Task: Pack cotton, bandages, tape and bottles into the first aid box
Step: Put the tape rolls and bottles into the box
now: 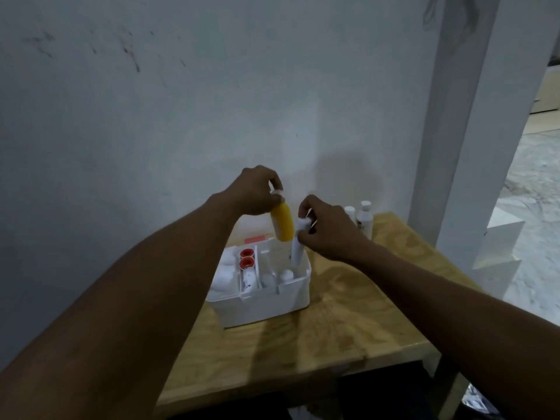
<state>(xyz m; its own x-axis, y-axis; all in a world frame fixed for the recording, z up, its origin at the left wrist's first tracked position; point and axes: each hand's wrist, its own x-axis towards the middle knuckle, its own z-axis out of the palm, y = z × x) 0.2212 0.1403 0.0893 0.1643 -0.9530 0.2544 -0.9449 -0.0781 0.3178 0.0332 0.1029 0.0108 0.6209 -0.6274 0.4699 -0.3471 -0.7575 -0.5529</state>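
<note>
A pale grey-blue painted wall (151,116) fills the background, with dark scuff marks (130,53) at upper left. A light plywood table top (348,328) stands against it. A white square pillar (454,147) rises at right. Beyond it lies a brighter grey speckled floor (533,183).

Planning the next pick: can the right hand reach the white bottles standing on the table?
Probably, once free: right hand grips a white bottle now; the standing bottles are just behind it, nothing between.

No text can be read anywhere. The white bottle (365,221) on the bench (333,328), at about 2 o'clock from the first aid box (266,307), bears a dark label mark, too blurred to make out.
</note>
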